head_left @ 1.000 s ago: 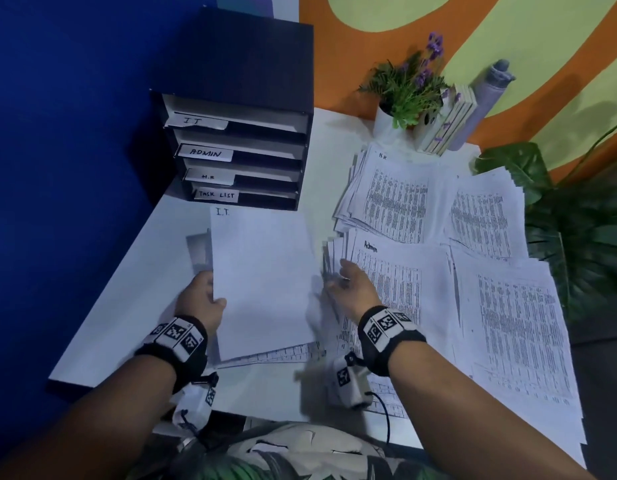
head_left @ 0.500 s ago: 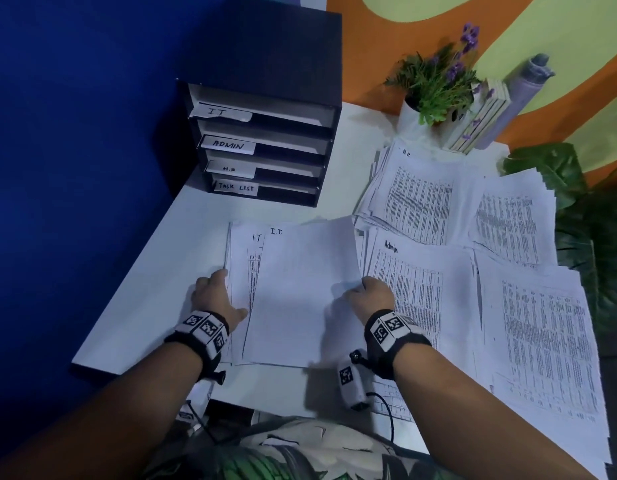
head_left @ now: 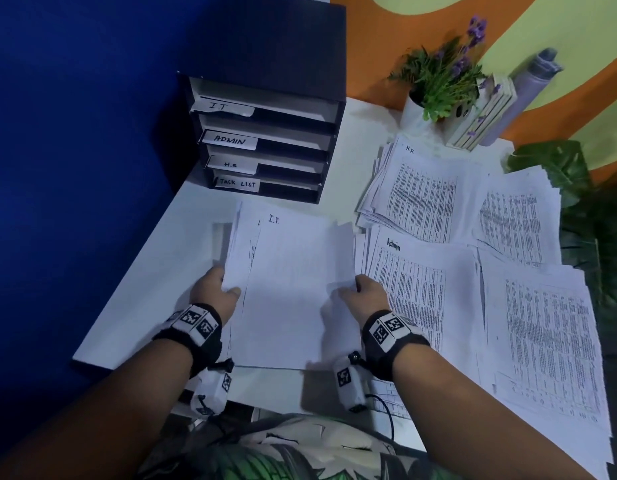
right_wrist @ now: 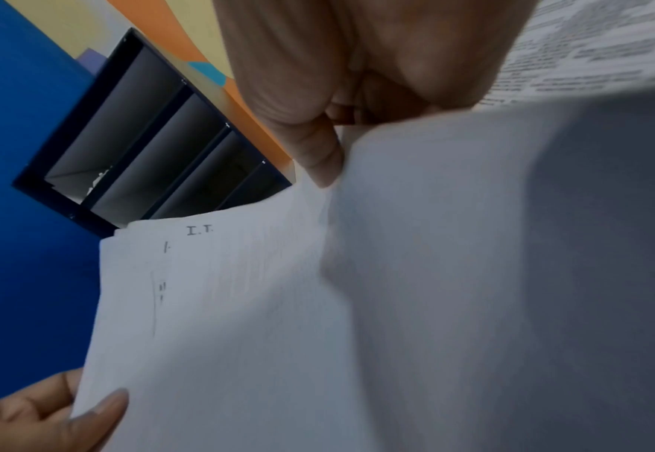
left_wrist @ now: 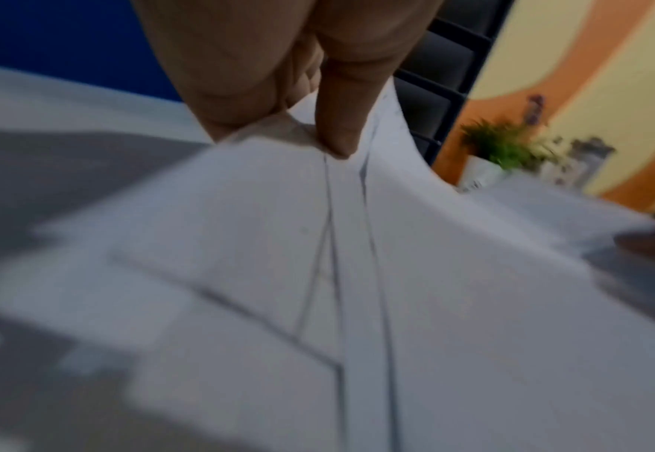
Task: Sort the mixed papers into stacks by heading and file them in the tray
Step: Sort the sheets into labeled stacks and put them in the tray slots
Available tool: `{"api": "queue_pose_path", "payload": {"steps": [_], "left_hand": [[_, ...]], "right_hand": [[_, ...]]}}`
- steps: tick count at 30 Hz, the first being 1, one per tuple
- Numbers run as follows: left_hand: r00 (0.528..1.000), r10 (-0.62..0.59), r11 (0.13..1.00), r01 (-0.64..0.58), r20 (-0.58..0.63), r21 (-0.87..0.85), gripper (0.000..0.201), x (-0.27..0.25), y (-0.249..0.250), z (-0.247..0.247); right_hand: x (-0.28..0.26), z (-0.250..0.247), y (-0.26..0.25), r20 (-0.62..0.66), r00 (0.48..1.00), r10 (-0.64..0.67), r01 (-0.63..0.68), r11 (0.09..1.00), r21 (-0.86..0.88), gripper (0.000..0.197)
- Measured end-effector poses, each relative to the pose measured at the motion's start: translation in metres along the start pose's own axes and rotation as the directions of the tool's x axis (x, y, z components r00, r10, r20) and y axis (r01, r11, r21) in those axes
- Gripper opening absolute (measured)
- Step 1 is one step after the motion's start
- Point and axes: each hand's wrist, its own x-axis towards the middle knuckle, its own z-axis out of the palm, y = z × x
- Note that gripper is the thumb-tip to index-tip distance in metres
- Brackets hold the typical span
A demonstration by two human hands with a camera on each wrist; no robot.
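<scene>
where the white desk [head_left: 133,292] meets the blue wall [head_left: 75,133], both hands, left hand [head_left: 215,289] and right hand [head_left: 364,296], grasp the i.t. papers [head_left: 293,289] before the tray [head_left: 265,140] (other stacks [head_left: 421,199] alongside). left wrist: thumb [left_wrist: 341,116] pinches sheets. right wrist: orange wall [right_wrist: 248,116] behind.

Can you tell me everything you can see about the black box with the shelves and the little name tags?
The black file tray stands upright at the back left of the white table, against the blue wall. It looks like dark board with a flat top. Four slots are stacked one above another, each with a pale shelf and a white handwritten tag: IT, ADMIN, H.R, TASK LIST from top to bottom. The slots look dark inside; no papers show in them. Neither hand touches it.
</scene>
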Motion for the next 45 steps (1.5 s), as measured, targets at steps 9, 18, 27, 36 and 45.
{"api": "queue_pose_path", "payload": {"steps": [9,18,27,36,45], "left_hand": [[0.999,-0.029,0.982,0.022,-0.031,-0.187,0.029,-0.006,-0.002,-0.008],[0.992,-0.020,0.988,0.000,-0.127,-0.156,0.073,-0.011,-0.005,-0.004],[0.996,-0.005,1.000,0.007,-0.090,0.028,0.048,-0.004,-0.009,-0.006],[0.963,0.012,0.999,-0.002,-0.269,0.037,0.023,-0.010,-0.003,-0.006],[0.994,-0.006,0.948,-0.029,-0.111,-0.316,0.022,-0.021,0.013,-0.007]], "right_hand": [[-0.003,-0.009,-0.010,-0.095,0.995,-0.036,0.042,0.997,0.063,0.016],[0.009,-0.012,0.012,-0.121,0.993,0.015,-0.019,0.999,-0.029,0.012],[0.015,-0.020,0.016,-0.214,0.972,0.098,-0.078,0.992,0.101,0.031],[0.017,-0.032,0.024,-0.062,0.995,0.084,-0.055,0.927,0.371,0.020],[0.000,-0.027,0.010,0.089,0.992,0.085,-0.119,0.840,0.529,0.030]]}}
